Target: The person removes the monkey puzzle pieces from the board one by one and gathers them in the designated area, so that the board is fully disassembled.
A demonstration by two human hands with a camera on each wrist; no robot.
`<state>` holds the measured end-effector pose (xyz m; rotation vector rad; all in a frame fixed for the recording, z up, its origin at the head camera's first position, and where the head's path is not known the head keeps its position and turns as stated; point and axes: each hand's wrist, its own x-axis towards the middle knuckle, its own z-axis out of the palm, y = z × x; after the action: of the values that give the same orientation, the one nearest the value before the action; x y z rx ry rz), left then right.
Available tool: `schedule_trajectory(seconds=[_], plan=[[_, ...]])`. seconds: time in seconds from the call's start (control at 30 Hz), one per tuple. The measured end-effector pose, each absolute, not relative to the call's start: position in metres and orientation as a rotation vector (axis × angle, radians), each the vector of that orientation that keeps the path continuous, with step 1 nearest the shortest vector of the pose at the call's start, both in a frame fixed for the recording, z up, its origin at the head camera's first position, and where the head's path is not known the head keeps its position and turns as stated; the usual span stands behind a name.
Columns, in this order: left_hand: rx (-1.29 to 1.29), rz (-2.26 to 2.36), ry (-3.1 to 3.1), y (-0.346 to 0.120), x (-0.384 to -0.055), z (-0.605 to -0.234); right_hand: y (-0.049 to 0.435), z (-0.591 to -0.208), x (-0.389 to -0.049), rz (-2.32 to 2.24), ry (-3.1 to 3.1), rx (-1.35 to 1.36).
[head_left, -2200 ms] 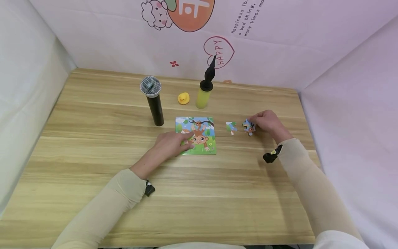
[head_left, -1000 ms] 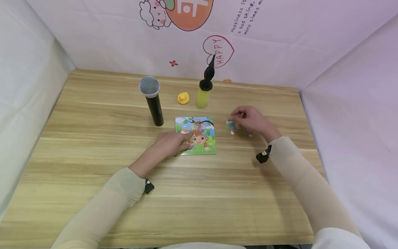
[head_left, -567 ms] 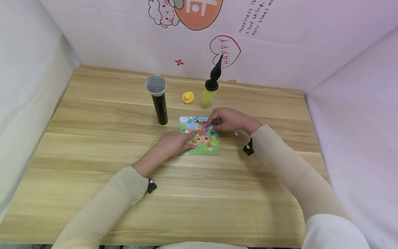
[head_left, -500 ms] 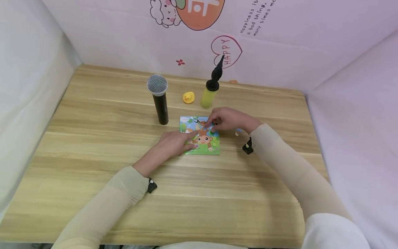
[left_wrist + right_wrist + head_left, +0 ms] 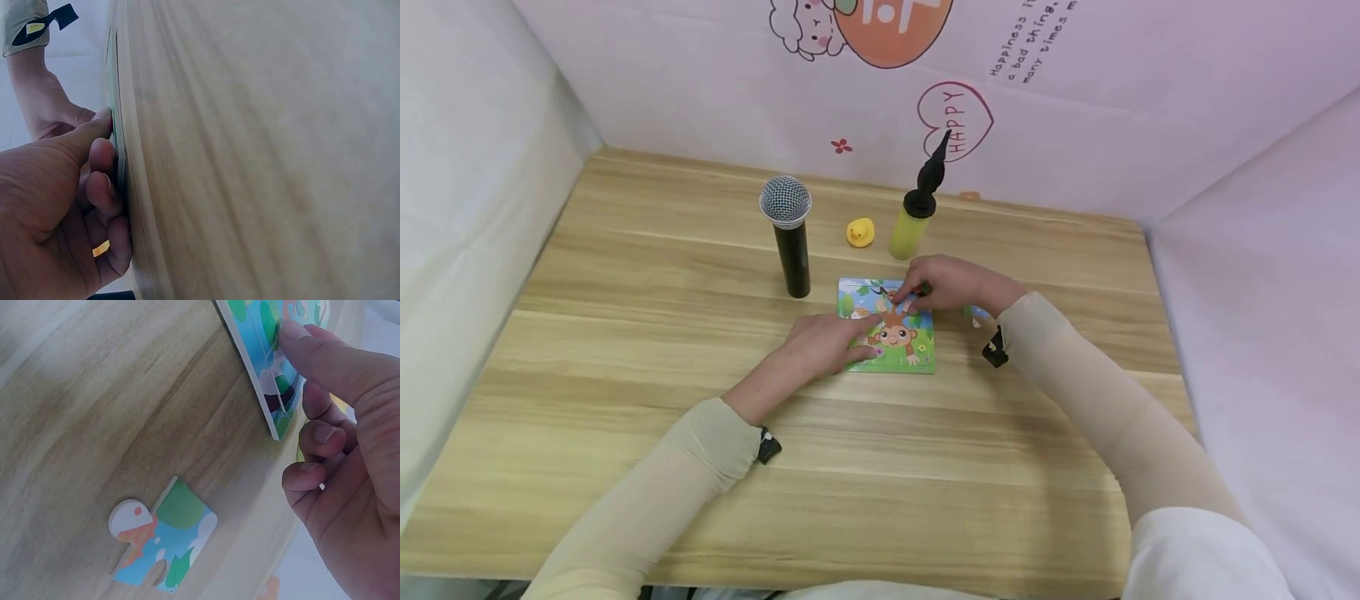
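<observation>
A square jigsaw puzzle [image 5: 919,357] with a cartoon monkey lies flat on the table. My left hand [image 5: 820,343] rests on its left side, index finger and thumb stretched over the picture; in the left wrist view the other fingers bend against the puzzle edge [image 5: 114,87]. Over the upper right part, my right hand [image 5: 949,282] pinches a jigsaw piece down at the picture, mostly hidden by the fingers. Its thumb [image 5: 297,334] touches the surface in the right wrist view. One loose jigsaw piece [image 5: 172,534], blue and green with a white knob, lies to the right.
Behind the puzzle stand a black microphone [image 5: 792,258] and a yellow-green hand pump [image 5: 908,236] with a black nozzle. A small yellow rubber duck [image 5: 860,232] sits between them. White cloth walls [image 5: 1060,142] enclose the wooden table [image 5: 865,483] on three sides.
My right hand has travelled left from the loose pieces to the puzzle's upper right and stays there. My left hand has kept its place. The head view has shifted slightly.
</observation>
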<state>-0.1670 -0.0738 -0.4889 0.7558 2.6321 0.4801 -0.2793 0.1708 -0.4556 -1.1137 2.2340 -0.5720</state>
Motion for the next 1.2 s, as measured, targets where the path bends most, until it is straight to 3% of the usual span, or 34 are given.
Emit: schedule_trajectory(seconds=[0.57,0.83,1.03,1.2], plan=[[0.759,0.435,2.634,-0.069,-0.168,-0.486,0.173,-0.454,-0.277,-0.548,2.268,-1.099],[0.982,0.246,2.675,-0.063,-0.169,-0.477,0.171,-0.452,-0.274,-0.514,2.293,-1.133],[1.110,0.479,2.609,-0.051,-0.181,-0.478,0.172,-0.454,-0.274,-0.528,2.296,-1.163],[0.998,0.519,2.528,-0.047,-0.197,-0.482,0.173,-0.457,-0.274,-0.533,2.285,-1.159]])
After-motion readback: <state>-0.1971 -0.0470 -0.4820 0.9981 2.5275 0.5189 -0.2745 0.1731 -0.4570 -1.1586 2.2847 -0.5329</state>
